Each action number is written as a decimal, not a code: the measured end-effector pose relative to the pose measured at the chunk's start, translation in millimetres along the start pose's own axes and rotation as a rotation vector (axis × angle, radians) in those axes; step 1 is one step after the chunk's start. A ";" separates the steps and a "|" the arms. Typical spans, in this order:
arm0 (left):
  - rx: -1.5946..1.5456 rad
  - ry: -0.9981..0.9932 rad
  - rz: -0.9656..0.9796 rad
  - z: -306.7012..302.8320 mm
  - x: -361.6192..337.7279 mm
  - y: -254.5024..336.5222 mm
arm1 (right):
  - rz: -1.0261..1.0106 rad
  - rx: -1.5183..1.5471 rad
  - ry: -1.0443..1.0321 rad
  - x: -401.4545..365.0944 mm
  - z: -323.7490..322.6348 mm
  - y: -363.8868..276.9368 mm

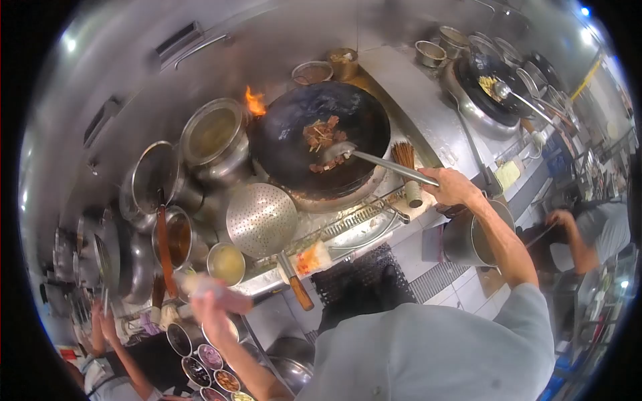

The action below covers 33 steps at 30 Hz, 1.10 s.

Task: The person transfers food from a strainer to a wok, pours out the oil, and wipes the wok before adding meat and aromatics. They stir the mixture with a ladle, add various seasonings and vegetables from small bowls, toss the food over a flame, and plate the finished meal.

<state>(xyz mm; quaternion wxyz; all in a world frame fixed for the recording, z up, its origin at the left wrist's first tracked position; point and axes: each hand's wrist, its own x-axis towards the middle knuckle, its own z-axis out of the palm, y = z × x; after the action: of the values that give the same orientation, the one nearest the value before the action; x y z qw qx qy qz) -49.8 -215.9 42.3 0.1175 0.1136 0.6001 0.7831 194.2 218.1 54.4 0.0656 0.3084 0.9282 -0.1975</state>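
Note:
My right hand point(453, 188) grips the handle of a metal wok ladle point(394, 166). The ladle's head rests inside a large black wok point(281, 150), against several browned pieces of meat point(322, 134) with pale strips among them. Over the left side of the counter, my left hand point(210, 311) is smeared by motion. Its fingers seem wrapped round a pale, bottle-shaped thing point(231, 300), whose kind is too blurred to tell. Close to it are a small pot of yellowish liquid point(226, 264) and a red-brown handle point(162, 250).
A perforated strainer point(261, 219) lies in front of the wok. Flame point(255, 101) rises behind its left side. A bamboo brush point(405, 167) stands at right. Ingredient containers point(227, 380) sit lower left. Other people's hands work at far left point(103, 324) and right point(560, 218).

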 end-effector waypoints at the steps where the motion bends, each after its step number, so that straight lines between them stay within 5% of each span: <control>1: -0.026 -0.059 -0.078 19.2 11.4 -14.4 | -0.009 -0.011 -0.021 -0.2 3.2 2.9; 3: 0.158 -0.334 -0.328 59.3 36.7 -34.9 | 0.066 0.084 0.013 7.6 27.9 -0.6; 10: 1.172 -0.725 -0.119 208.7 98.9 -64.4 | 0.098 0.514 0.230 -10.6 77.4 22.5; 13: 1.320 -0.799 -0.111 240.3 101.5 -66.8 | 0.085 0.524 0.362 -35.2 95.6 31.0; 15: 1.293 -0.812 -0.140 246.1 94.5 -68.9 | 0.335 1.053 0.250 -80.3 98.2 29.9; 17: 1.288 -0.805 -0.266 250.3 90.3 -72.6 | 0.406 1.382 0.370 -127.4 112.6 35.2; 18: 1.237 -0.883 -0.167 248.2 86.8 -74.0 | 0.435 1.392 0.389 -147.8 120.4 39.9; 19: 1.371 -0.747 0.032 248.9 73.4 -75.0 | 0.485 1.542 0.479 -174.6 127.2 45.6; 21: 1.112 -0.612 -0.335 251.4 48.0 -82.3 | 0.664 1.738 0.668 -230.8 141.2 61.9; 23: 1.196 -0.385 -0.166 251.7 13.7 -88.8 | 0.805 1.683 0.728 -270.4 162.2 94.6; 25: 1.037 -0.438 -0.113 261.5 -26.2 -78.9 | 1.010 1.514 0.822 -296.5 181.6 133.6; 27: 0.985 -0.255 0.010 263.2 -60.6 -88.6 | 1.123 1.333 0.764 -302.7 201.8 175.9; 33: 0.611 -0.282 0.172 301.0 -122.8 -115.7 | 1.167 1.508 0.658 -299.7 235.4 257.4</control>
<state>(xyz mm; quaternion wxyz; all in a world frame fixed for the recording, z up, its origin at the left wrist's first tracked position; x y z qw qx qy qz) 168.1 48.8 2.4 0.0934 0.3007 0.7729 0.5508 588.4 146.8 -171.6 -0.3195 0.7147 0.2370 -0.5753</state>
